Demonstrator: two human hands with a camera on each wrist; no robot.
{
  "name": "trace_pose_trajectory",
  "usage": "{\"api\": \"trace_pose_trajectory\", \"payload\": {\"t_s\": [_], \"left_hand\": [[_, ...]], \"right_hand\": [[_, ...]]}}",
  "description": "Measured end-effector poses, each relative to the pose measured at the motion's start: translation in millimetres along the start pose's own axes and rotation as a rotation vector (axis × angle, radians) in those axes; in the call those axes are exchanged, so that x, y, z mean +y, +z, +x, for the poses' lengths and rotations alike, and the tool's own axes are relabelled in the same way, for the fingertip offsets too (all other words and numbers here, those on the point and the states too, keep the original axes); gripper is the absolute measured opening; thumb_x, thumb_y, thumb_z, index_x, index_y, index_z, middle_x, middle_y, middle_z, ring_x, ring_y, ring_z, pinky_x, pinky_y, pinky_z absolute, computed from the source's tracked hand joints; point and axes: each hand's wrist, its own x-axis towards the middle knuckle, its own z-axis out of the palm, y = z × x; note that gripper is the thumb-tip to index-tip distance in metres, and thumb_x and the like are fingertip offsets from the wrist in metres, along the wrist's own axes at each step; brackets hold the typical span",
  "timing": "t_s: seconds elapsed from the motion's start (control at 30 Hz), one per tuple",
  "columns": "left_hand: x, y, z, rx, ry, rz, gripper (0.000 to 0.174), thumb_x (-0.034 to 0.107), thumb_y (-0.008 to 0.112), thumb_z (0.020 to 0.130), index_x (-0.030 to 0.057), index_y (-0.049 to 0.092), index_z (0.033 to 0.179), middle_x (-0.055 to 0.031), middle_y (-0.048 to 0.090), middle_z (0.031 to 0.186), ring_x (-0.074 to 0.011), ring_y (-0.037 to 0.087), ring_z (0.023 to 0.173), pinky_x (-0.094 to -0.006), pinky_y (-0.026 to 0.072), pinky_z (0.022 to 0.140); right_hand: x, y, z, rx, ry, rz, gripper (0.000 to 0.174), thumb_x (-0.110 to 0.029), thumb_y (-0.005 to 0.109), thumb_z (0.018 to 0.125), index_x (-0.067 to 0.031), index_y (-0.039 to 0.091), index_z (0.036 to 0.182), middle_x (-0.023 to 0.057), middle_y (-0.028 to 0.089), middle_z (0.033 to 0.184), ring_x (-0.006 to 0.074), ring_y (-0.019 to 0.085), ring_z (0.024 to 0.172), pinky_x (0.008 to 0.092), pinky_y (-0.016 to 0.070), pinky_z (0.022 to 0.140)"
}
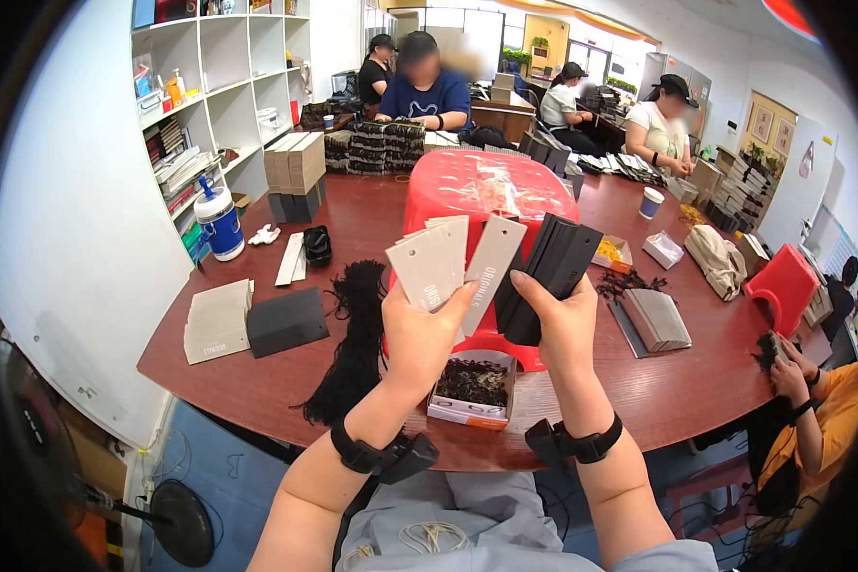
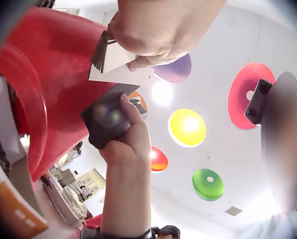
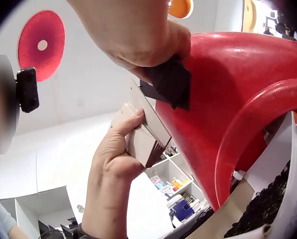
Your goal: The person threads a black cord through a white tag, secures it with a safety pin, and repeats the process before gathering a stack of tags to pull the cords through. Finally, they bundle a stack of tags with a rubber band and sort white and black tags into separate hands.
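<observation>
In the head view the left hand [image 1: 417, 341] grips a fan of light grey cards [image 1: 431, 262] printed with white lettering, the thumb across their lower part. One grey card [image 1: 496, 262] stands apart at the right of the fan, its lower end by the left thumb tip. The right hand [image 1: 567, 329] pinches a fanned stack of black cards [image 1: 570, 255] just beside it. Both stacks are held up before an upturned red stool [image 1: 448, 181]. In the right wrist view the left thumb presses the grey cards [image 3: 142, 144]; the right hand covers part of the black ones [image 3: 172, 82].
A box of black strings [image 1: 472, 383] stands below the hands. Black cords [image 1: 353, 334] lie left, near grey cards [image 1: 217, 322] and black cards [image 1: 288, 319]. Another card stack [image 1: 656, 322] lies right. A blue-and-white jug [image 1: 221, 224] stands far left; several people sit around.
</observation>
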Motion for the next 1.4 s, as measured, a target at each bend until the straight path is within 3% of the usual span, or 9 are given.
{"api": "trace_pose_trajectory", "payload": {"t_s": [0.37, 0.47, 0.57, 0.67, 0.9, 0.97, 1.17, 1.27, 1.4], "left_hand": [[-5.4, 6.9, -4.3, 0.074, -0.036, -0.005, 0.023, -0.005, 0.062, 0.072, -0.0028, 0.054, 0.093, -0.0057, 0.059, 0.086, -0.0106, 0.056, 0.076, -0.0235, 0.0449, 0.068], [-6.6, 6.1, 3.2, 0.038, -0.034, -0.016, 0.023, -0.005, 0.062, 0.072, -0.0026, 0.054, 0.094, -0.0058, 0.058, 0.087, -0.0106, 0.056, 0.077, -0.0240, 0.0446, 0.070], [-9.2, 0.8, 8.8, -0.040, -0.151, -0.092, 0.024, -0.005, 0.061, 0.073, -0.0023, 0.054, 0.096, -0.0056, 0.058, 0.088, -0.0106, 0.055, 0.079, -0.0244, 0.0442, 0.072], [-11.7, -8.7, 7.6, -0.011, -0.081, -0.035, 0.024, -0.005, 0.060, 0.074, -0.0014, 0.054, 0.097, -0.0054, 0.058, 0.089, -0.0107, 0.055, 0.079, -0.0243, 0.0434, 0.073], [1.5, -15.6, 0.3, -0.008, -0.072, 0.031, 0.024, -0.005, 0.061, 0.073, -0.0035, 0.055, 0.096, -0.0082, 0.060, 0.088, -0.0140, 0.058, 0.075, -0.0268, 0.0487, 0.069], [3.7, -14.6, -0.5, 0.002, -0.039, 0.007, 0.021, -0.002, 0.064, 0.072, -0.0033, 0.057, 0.092, -0.0068, 0.061, 0.086, -0.0098, 0.057, 0.076, -0.0231, 0.0454, 0.068], [6.0, -20.6, -2.3, -0.007, -0.013, -0.016, 0.021, -0.002, 0.063, 0.072, -0.0039, 0.057, 0.093, -0.0074, 0.062, 0.088, -0.0100, 0.058, 0.078, -0.0228, 0.0456, 0.069], [3.8, -23.2, -2.6, -0.014, 0.003, -0.014, 0.021, -0.003, 0.062, 0.073, -0.0036, 0.057, 0.093, -0.0070, 0.062, 0.087, -0.0098, 0.058, 0.078, -0.0228, 0.0456, 0.069], [6.4, -22.5, -2.4, -0.026, 0.004, -0.018, 0.021, -0.002, 0.062, 0.073, -0.0033, 0.057, 0.094, -0.0069, 0.062, 0.088, -0.0097, 0.058, 0.078, -0.0228, 0.0456, 0.069]], "right_hand": [[-4.6, -0.1, -1.5, -0.024, 0.037, 0.023, 0.023, -0.001, 0.066, 0.069, 0.0029, 0.055, 0.088, 0.0095, 0.061, 0.082, 0.0123, 0.059, 0.070, 0.0249, 0.0487, 0.062], [-3.6, -1.1, -1.3, -0.022, 0.030, 0.060, 0.022, -0.001, 0.066, 0.069, 0.0028, 0.055, 0.088, 0.0088, 0.061, 0.082, 0.0117, 0.059, 0.069, 0.0242, 0.0482, 0.062], [-2.0, -11.1, 0.2, -0.014, 0.054, 0.039, 0.022, -0.001, 0.067, 0.069, 0.0026, 0.055, 0.087, 0.0075, 0.061, 0.081, 0.0108, 0.058, 0.068, 0.0237, 0.0475, 0.060], [-8.1, -24.9, 0.9, 0.045, 0.044, -0.023, 0.023, -0.001, 0.068, 0.067, 0.0019, 0.056, 0.086, 0.0050, 0.060, 0.078, 0.0096, 0.056, 0.066, 0.0232, 0.0464, 0.059], [-31.2, -17.3, -9.9, -0.180, 0.066, -0.261, 0.022, -0.001, 0.072, 0.062, 0.0008, 0.061, 0.081, 0.0063, 0.063, 0.075, 0.0093, 0.058, 0.064, 0.0227, 0.0473, 0.059], [-28.7, -11.6, -7.7, -0.195, 0.086, -0.304, 0.023, -0.002, 0.072, 0.062, 0.0009, 0.061, 0.082, 0.0069, 0.064, 0.073, 0.0091, 0.059, 0.065, 0.0235, 0.0478, 0.059], [-25.1, -1.2, -6.8, -0.266, 0.040, -0.212, 0.025, 0.002, 0.068, 0.065, 0.0037, 0.057, 0.088, 0.0098, 0.062, 0.077, 0.0133, 0.061, 0.066, 0.0236, 0.0495, 0.060], [-22.8, -2.5, -6.4, -0.295, 0.089, -0.172, 0.024, -0.002, 0.070, 0.065, 0.0018, 0.058, 0.085, 0.0089, 0.063, 0.079, 0.0107, 0.059, 0.068, 0.0237, 0.0477, 0.061], [-16.2, -5.4, -2.4, -0.190, 0.018, -0.273, 0.023, -0.002, 0.069, 0.066, 0.0023, 0.058, 0.086, 0.0089, 0.063, 0.078, 0.0107, 0.059, 0.068, 0.0234, 0.0475, 0.061]]}}
